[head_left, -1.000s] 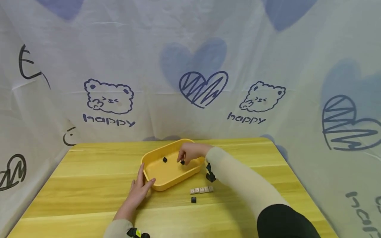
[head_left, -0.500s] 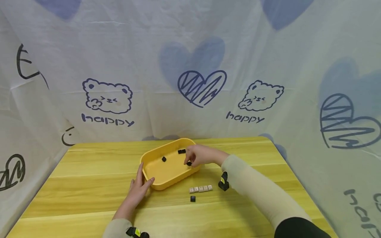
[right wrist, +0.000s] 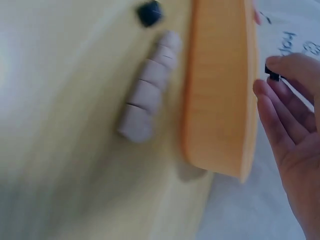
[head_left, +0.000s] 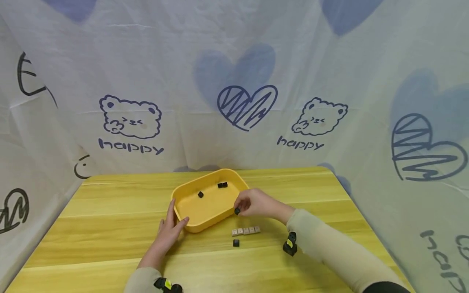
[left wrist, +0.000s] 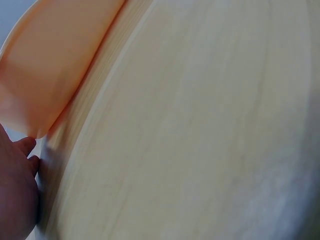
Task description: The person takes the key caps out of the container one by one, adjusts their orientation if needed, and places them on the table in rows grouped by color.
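Note:
My right hand point(head_left: 259, 203) pinches a black keycap point(head_left: 237, 211) between thumb and fingertips, over the near right rim of the yellow tray point(head_left: 198, 211). In the right wrist view the same black keycap point(right wrist: 273, 73) shows at the fingertips, above the tray wall point(right wrist: 220, 90). My left hand point(head_left: 169, 232) rests against the tray's near left corner, fingers extended along the outside and thumb at the near rim. A single black keycap point(head_left: 200, 194) and a pair of black keycaps point(head_left: 222, 185) lie inside the tray.
Several white keycaps point(head_left: 246, 230) stand in a row on the wooden table point(head_left: 91, 228), in front of the tray. Just nearer lies one black keycap point(head_left: 236, 243). A printed white cloth point(head_left: 190, 134) hangs behind the table and along its sides.
My right hand has lifted the black keycap from inside the tray and moved right and nearer, to the rim. The pair of black keycaps is now uncovered. My left hand stays in place.

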A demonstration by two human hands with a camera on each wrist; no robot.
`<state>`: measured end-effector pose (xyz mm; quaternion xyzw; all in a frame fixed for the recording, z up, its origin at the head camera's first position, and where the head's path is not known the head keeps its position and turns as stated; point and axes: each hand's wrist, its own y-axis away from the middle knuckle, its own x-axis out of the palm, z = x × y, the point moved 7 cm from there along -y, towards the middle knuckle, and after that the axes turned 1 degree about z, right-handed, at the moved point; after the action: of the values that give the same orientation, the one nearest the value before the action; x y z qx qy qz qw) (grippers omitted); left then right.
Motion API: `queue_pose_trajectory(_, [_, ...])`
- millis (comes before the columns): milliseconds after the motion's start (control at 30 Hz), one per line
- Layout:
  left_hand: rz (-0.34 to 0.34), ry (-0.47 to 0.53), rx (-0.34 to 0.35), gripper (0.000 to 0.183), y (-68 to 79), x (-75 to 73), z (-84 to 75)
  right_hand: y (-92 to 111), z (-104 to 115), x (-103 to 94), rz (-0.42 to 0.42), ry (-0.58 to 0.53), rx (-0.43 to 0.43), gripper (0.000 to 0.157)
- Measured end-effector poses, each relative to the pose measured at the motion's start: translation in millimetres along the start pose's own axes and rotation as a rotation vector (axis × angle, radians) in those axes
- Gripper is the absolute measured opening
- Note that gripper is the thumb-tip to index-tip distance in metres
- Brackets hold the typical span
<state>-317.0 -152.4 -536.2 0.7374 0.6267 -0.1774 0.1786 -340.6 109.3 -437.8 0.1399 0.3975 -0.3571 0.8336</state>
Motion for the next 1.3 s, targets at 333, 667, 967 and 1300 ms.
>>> queue_pose_trajectory(333, [0.009, -0.006, 0.004, 0.085, -1.5, 1.2, 0.3, 28, -6, 19.8, -0.095, -0.025, 0.141, 0.013])
queue_pose_trajectory(667, [0.003, 0.002, 0.002, 0.085, -0.2, 0.3, -1.1, 49, -5, 51.2, -0.047, 0.115, 0.166, 0.014])
queue_pose_trajectory(967, [-0.001, 0.005, 0.02, 0.085, 0.6, 0.2, -1.5, 55, -7, 66.1, -0.026, 0.173, 0.201, 0.014])
queue_pose_trajectory(1300, [-0.005, 0.002, 0.032, 0.085, -2.6, 0.0, -0.5, 56, -8, 72.1, -0.094, 0.305, 0.128, 0.016])
